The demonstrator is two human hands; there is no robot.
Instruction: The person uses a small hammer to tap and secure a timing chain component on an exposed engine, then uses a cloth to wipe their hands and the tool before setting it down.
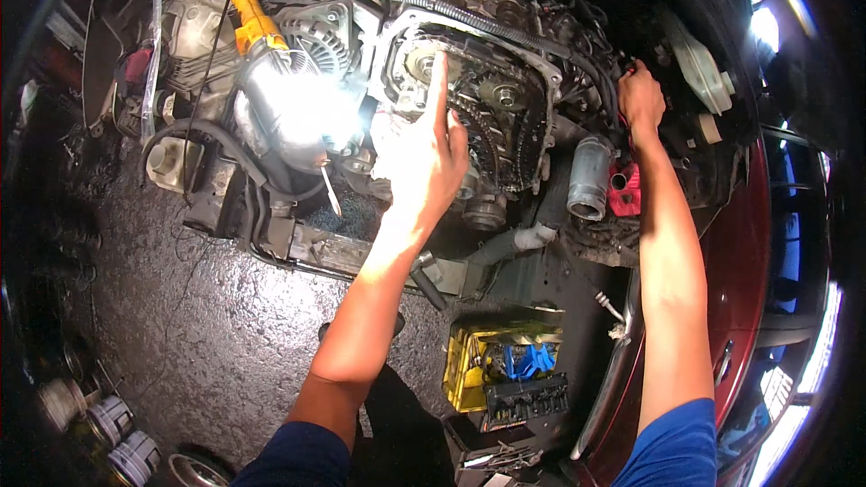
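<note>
gear point(420, 67) pointed at by loose left hand point(422, 160), engine point(505, 131) opened up, right hand point(640, 99) near hose point(487, 19), grip can't be told

We wear short blue sleeves: right sleeve point(675, 449) brighter royal blue, left sleeve point(302, 458) darker, near navy. Cloth plain, hems ending around elbows. Left forearm point(359, 325), right forearm point(672, 271) bare, tapering to wrists. Left hand point(428, 162), right hand point(641, 101) bare too. Lower down, dark shape point(406, 428); whether our trouser leg, we cannot tell.
</note>
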